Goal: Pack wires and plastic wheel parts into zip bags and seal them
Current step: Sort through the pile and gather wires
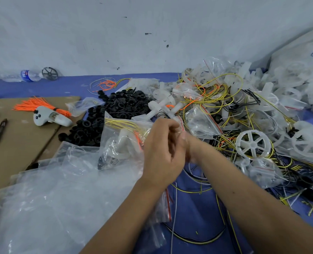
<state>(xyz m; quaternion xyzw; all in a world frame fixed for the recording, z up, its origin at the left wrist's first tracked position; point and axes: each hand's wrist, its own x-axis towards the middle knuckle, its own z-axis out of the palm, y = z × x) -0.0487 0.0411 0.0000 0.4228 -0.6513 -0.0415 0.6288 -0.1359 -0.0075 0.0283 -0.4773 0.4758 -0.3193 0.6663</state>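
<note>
A grubby white wall backs a blue counter [42, 87] heaped with parts. At centre, my left hand [163, 153] and right hand [187, 147] meet, fingers curled, pinching the red-striped mouth of a zip bag [122, 143] that already holds yellow wires and a white wheel part. I judge this is the sealing step; next, run the pinch along the strip. Loose wires [216, 94] and a white wheel [253, 144] lie at three o'clock, empty bags [51, 189] at eight.

Blue surface [197, 213], cardboard sheet [14, 153], black rings [115, 109], wires [216, 96]
</note>
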